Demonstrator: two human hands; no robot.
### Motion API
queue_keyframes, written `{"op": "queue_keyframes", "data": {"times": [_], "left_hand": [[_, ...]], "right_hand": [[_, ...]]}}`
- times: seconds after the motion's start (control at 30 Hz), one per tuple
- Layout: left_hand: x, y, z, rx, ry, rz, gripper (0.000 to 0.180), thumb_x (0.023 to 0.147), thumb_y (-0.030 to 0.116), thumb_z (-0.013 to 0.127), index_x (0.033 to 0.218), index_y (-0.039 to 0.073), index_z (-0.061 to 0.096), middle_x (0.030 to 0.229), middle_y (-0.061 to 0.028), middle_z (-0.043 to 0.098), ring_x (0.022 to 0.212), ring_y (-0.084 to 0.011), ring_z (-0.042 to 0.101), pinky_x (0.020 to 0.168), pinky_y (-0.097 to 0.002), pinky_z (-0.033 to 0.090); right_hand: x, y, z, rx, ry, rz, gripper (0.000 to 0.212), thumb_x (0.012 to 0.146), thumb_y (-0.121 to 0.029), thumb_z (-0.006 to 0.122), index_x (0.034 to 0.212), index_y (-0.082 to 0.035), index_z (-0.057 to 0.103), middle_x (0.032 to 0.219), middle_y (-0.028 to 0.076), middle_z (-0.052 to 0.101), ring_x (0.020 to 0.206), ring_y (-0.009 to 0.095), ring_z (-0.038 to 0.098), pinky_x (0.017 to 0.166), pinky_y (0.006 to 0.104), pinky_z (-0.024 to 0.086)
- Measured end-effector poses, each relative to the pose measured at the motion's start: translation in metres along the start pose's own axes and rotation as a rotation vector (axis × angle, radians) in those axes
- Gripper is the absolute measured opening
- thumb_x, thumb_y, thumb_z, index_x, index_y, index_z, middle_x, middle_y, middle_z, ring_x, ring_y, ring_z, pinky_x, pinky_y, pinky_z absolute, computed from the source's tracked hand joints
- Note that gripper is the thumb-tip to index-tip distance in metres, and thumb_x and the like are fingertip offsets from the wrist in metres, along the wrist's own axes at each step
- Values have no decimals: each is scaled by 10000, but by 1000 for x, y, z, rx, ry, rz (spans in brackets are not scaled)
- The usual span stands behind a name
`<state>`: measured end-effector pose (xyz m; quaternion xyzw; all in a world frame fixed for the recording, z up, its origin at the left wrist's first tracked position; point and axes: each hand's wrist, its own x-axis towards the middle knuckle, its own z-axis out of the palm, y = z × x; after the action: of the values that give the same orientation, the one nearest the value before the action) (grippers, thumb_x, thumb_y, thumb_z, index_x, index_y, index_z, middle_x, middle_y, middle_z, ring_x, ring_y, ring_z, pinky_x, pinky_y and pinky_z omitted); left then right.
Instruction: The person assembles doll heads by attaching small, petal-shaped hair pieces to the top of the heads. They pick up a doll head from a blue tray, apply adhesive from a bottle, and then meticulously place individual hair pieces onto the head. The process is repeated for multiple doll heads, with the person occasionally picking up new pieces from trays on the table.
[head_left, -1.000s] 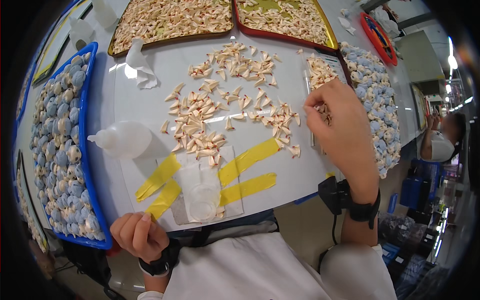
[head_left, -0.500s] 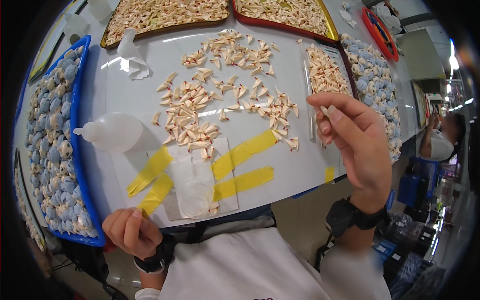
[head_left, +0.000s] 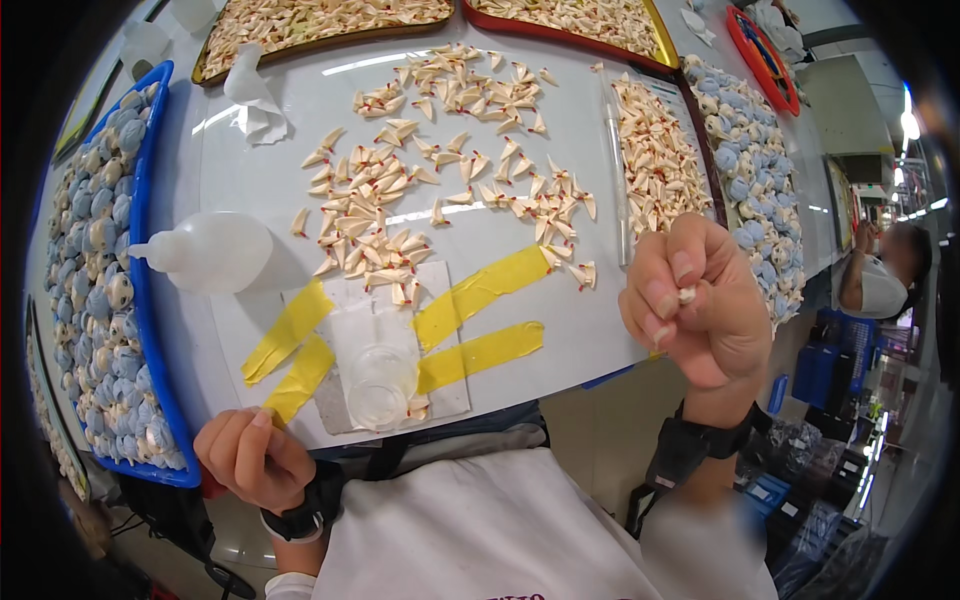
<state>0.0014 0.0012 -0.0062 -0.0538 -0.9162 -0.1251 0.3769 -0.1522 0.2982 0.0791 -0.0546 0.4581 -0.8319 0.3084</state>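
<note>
My right hand (head_left: 705, 315) is raised over the table's right front edge, thumb and fingertips pinching a small cream pointed piece (head_left: 687, 296). Most of that piece is hidden by the fingers. At the front left edge, my left hand (head_left: 252, 460) is closed, its fingertips by the end of a yellow tape strip (head_left: 300, 380); whatever it may hold is hidden. Between the hands, a small clear cup (head_left: 382, 388) stands on a pale board (head_left: 455, 390) flanked by yellow tape strips. Beyond the board lie scattered cream pointed pieces (head_left: 375, 185) with red tips.
A white squeeze bottle (head_left: 215, 252) lies left of the board, beside a blue tray (head_left: 150, 300) of blue-and-cream round pieces. Trays (head_left: 460, 22) of pointed pieces line the back. At right are a clear tube (head_left: 613, 150), another pile (head_left: 660, 140) and more round pieces (head_left: 745, 150). Another person (head_left: 880, 275) sits far right.
My right hand has turned and come lower and nearer, its fingers now curled around the small piece. My left hand stays at the table edge. The whole view has shifted slightly.
</note>
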Motion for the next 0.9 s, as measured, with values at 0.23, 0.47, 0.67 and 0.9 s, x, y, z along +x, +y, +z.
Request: {"op": "queue_keyframes", "data": {"times": [0.23, 0.47, 0.67, 0.9], "left_hand": [[-1, 0, 1, 5, 9, -1, 87, 827, 52, 500, 913, 61, 502, 829, -76, 525, 722, -239, 512, 646, -341, 422], [-1, 0, 0, 3, -3, -8, 88, 828, 55, 502, 916, 64, 503, 832, -75, 525, 725, -238, 511, 645, -343, 421], [1, 2, 1, -2, 6, -3, 105, 818, 45, 503, 920, 69, 508, 830, -71, 524, 723, -235, 506, 643, -342, 417], [3, 3, -1, -4, -24, 9, 140, 800, -22, 472, 929, 18, 510, 797, -110, 520, 707, -251, 486, 643, -359, 408]], "right_hand": [[0, -5, 7, 33, 3, 72, 185, 772, -71, 640, 838, -65, 468, 690, 52, 525, 553, 143, 528, 489, 247, 400], [-2, -22, 7, -761, 495, -192, 167, 735, 27, 612, 899, 25, 579, 801, 85, 621, 715, 109, 582, 667, 212, 451], [11, -6, 11, -1008, 456, -209, 171, 731, 26, 608, 902, 23, 603, 809, 62, 630, 726, 103, 594, 688, 208, 460], [15, -4, 8, -1537, 638, -298, 114, 708, -34, 635, 819, -18, 613, 734, 73, 589, 707, 188, 567, 669, 284, 442]]}}
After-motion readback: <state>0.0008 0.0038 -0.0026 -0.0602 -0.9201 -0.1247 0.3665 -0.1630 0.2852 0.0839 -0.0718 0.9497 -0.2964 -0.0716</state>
